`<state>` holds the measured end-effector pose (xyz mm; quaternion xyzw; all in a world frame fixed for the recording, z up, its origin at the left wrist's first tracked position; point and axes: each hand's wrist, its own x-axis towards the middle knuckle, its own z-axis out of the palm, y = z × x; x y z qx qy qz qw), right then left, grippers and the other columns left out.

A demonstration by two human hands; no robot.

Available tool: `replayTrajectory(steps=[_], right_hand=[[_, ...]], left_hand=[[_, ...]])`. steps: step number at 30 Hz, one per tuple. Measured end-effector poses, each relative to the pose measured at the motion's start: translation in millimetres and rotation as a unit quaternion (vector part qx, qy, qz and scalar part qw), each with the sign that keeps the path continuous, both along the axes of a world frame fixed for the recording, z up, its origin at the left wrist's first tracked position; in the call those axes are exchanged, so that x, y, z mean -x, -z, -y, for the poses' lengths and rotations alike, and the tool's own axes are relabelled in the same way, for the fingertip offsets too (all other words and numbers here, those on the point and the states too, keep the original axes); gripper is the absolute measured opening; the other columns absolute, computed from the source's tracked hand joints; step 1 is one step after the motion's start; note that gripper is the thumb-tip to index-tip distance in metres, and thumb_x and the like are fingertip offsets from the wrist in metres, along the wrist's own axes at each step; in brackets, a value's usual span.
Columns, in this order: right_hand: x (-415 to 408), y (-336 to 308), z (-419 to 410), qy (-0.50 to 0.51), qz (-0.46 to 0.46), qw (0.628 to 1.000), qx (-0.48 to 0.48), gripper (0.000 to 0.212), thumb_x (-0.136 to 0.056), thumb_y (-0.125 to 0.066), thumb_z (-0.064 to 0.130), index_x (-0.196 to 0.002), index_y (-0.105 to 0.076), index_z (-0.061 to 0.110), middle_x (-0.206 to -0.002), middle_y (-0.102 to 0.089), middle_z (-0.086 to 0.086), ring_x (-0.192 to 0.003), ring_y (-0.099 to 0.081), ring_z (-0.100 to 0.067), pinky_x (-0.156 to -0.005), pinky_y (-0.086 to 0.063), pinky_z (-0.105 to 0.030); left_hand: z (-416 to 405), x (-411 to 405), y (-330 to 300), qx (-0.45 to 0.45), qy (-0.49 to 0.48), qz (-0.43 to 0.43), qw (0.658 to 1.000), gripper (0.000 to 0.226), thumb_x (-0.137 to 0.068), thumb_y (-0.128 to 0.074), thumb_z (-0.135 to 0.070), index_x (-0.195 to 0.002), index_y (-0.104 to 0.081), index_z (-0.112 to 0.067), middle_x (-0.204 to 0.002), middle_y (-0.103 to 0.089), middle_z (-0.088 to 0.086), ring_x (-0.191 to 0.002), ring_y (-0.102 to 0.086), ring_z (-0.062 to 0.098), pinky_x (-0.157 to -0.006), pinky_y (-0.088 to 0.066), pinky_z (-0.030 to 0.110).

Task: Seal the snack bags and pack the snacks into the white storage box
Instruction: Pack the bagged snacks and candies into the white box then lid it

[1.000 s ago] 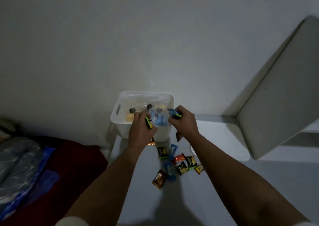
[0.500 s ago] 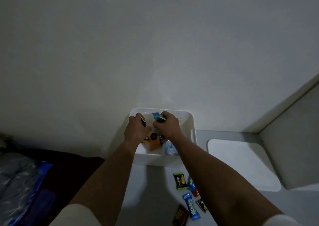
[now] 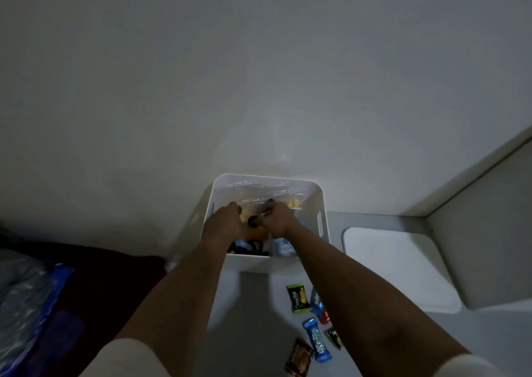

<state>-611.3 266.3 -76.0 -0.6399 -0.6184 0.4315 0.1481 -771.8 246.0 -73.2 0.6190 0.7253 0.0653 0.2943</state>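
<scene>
Both hands, left hand and right hand, reach inside the white storage box on the table, fingers curled on a clear snack bag being packed. Next, probably, the loose wrapped snacks need gathering.

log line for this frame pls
phase: packing | left hand + right hand: inside white storage box, grip unclear | loose snack packets: on table | lid: off
</scene>
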Motion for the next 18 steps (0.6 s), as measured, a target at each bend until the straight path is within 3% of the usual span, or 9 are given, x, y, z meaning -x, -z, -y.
replayTrajectory(steps=[3,5,8,14,18], right_hand=[[-20,-15,11,0.041,-0.02,0.997,-0.055,0.015,-0.082,-0.074,0.011,-0.096,-0.076,0.005,-0.095,-0.075,-0.011,-0.082,-0.064,-0.017,-0.081,-0.054,-0.031],[-38,-27,25,0.067,-0.036,0.992,-0.099,0.014,-0.086,-0.073,0.014,-0.099,-0.077,0.011,-0.096,-0.075,-0.004,-0.086,-0.065,-0.014,-0.083,-0.049,-0.025],[-73,-41,50,0.117,-0.054,0.978,-0.165,0.014,-0.091,-0.068,0.019,-0.103,-0.075,0.016,-0.102,-0.075,-0.001,-0.093,-0.067,-0.014,-0.087,-0.052,-0.026],[-159,-55,115,0.239,-0.073,0.943,-0.218,0.018,-0.093,-0.06,0.016,-0.106,-0.073,0.016,-0.095,-0.072,0.005,-0.086,-0.065,-0.009,-0.073,-0.046,-0.014],[-223,-35,167,0.283,-0.036,0.937,-0.203,0.016,-0.093,-0.059,0.02,-0.103,-0.072,0.017,-0.091,-0.072,0.004,-0.086,-0.065,-0.014,-0.078,-0.051,-0.028]], left_hand=[[13,-12,-21,-0.028,-0.011,0.013,0.999,0.052,-0.078,-0.064,-0.041,-0.125,-0.056,-0.022,-0.125,-0.066,0.004,-0.111,-0.063,0.027,-0.092,-0.053,0.038],[24,-24,-34,-0.058,-0.016,0.015,0.998,0.045,-0.086,-0.061,-0.036,-0.129,-0.055,-0.025,-0.128,-0.066,0.003,-0.113,-0.063,0.027,-0.093,-0.053,0.04],[45,-47,-52,-0.114,-0.022,0.016,0.993,0.035,-0.091,-0.06,-0.036,-0.125,-0.059,-0.028,-0.124,-0.068,0.002,-0.11,-0.064,0.028,-0.091,-0.054,0.04],[102,-107,-61,-0.201,0.029,0.068,0.977,0.019,-0.093,-0.06,-0.031,-0.109,-0.068,-0.022,-0.111,-0.07,0.0,-0.101,-0.066,0.024,-0.081,-0.053,0.034],[151,-140,-33,-0.195,0.077,0.092,0.974,0.021,-0.091,-0.063,-0.034,-0.11,-0.067,-0.027,-0.108,-0.07,-0.005,-0.099,-0.067,0.018,-0.079,-0.053,0.032]])
